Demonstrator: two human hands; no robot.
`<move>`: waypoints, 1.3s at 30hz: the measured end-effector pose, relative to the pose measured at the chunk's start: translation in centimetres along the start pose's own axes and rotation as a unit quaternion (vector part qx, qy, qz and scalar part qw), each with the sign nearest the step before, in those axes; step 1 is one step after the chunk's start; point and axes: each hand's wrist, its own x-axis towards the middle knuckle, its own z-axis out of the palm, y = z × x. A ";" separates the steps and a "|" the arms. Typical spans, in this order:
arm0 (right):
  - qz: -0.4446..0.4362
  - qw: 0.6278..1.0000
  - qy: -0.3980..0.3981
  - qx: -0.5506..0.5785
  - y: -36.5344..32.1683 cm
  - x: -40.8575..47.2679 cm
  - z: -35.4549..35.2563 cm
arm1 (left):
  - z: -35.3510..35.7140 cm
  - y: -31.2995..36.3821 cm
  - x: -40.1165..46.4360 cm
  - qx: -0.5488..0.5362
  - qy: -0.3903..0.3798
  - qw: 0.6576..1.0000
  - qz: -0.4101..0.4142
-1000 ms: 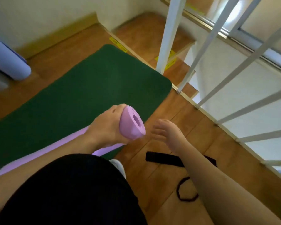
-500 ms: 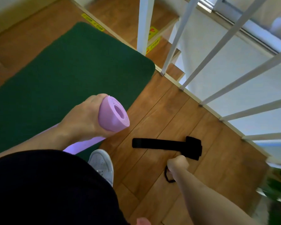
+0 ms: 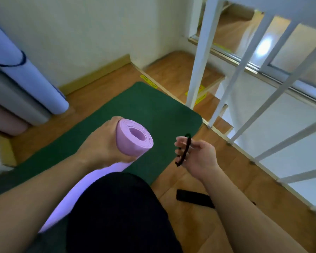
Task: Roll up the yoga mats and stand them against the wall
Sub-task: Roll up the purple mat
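Note:
My left hand (image 3: 100, 145) grips the near end of a rolled purple yoga mat (image 3: 133, 137), whose spiral end faces up and right; the rest of the roll runs down-left under my arm. My right hand (image 3: 195, 156), just right of the roll, holds a black elastic loop (image 3: 185, 150) stretched over its fingers. A green yoga mat (image 3: 135, 106) lies unrolled flat on the wooden floor beneath both hands. At the left, a blue rolled mat (image 3: 26, 75), a grey one (image 3: 15, 101) and a pink one (image 3: 4, 119) lean against the wall.
A black strap (image 3: 193, 196) lies on the floor below my right forearm. White railing bars (image 3: 199, 52) fence off a stairwell on the right, with wooden steps (image 3: 175, 70) descending beyond the green mat's far corner. My dark-clothed knee (image 3: 117, 212) fills the bottom centre.
My right hand reached down to the floor, picked up the black elastic loop and rose with it beside the purple roll. The view tilted up, revealing the leaning mats.

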 end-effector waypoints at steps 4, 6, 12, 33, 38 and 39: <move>-0.072 0.960 -0.153 -0.224 -3.8 -4.2 14.0 | -7.9 0.2 -5.1 0.007 0.095 0.995 -0.008; -0.104 0.905 -0.222 -0.347 -3.9 -7.2 20.1 | -11.7 0.2 -8.6 0.009 0.147 0.989 -0.025; -0.276 0.674 -0.264 -0.633 3.1 -17.3 33.4 | -19.2 -1.0 -20.6 -0.125 0.327 0.934 -0.068; -0.333 0.264 -0.376 -0.824 22.4 -27.6 42.1 | -23.0 -4.9 -39.5 -0.256 0.193 0.932 -0.170; -0.370 0.261 -0.366 -0.813 23.5 -27.3 41.7 | -22.5 -2.7 -38.4 -0.134 0.307 0.909 -0.246; -0.379 0.266 -0.375 -0.803 23.7 -27.3 41.6 | -22.0 -2.4 -38.0 -0.097 0.338 0.895 -0.275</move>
